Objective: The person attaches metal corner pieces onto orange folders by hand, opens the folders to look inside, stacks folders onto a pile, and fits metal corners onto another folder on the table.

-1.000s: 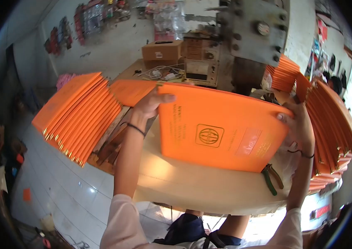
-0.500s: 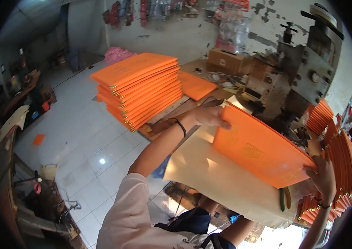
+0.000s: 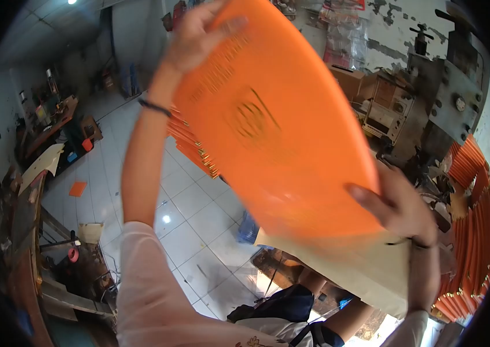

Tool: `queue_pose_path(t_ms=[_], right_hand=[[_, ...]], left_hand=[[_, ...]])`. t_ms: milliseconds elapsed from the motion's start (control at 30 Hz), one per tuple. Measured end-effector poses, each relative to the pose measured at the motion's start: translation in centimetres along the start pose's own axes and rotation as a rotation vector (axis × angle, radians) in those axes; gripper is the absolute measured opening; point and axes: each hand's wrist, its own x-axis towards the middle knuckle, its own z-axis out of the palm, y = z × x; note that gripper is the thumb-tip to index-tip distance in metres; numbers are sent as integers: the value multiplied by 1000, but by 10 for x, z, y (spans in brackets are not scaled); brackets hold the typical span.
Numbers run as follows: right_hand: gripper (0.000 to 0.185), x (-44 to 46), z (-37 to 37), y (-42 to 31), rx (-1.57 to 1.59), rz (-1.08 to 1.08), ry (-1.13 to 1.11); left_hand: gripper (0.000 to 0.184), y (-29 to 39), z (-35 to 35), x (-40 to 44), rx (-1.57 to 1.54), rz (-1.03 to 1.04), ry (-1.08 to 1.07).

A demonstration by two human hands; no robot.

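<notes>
An orange folder (image 3: 297,144) with a stamped emblem and lettering is raised close to the camera, tilted, and blurred at its lower edge. My left hand (image 3: 199,40) grips its upper left edge, thumb on the front face. At the lower right edge, my right hand (image 3: 401,205) is closed on the same folder, with its thumb on the front. Behind the folder, mostly covered by it, stands the pile of orange folders (image 3: 190,147) with gold-coloured corners. Below spreads a cream sheet (image 3: 366,269) on the work surface.
A heavy metal press (image 3: 447,87) stands at the right. Beside it are more orange folders (image 3: 479,231), packed upright with their metal corners showing. A cardboard box (image 3: 346,81) sits behind the folder. White floor tiles (image 3: 193,231) and a cluttered bench (image 3: 54,127) lie to the left.
Both hands have lifted the orange folder from over the cream sheet, up and left towards the camera. It now covers most of the pile behind. The view has shifted slightly.
</notes>
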Motion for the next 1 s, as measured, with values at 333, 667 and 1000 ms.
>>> queue_pose_path(t_ms=[333,667,1000], right_hand=[[42,203,146,6,830,-1,470],[39,278,219,43,1317,259,456],[64,256,191,87,841,255,-75]], left_hand=[[46,-93,-156,-3,617,-268,301],[90,-212,-169,-236,-13,-1349,633],[70,-270,-37,-267,-446,-1349,760]])
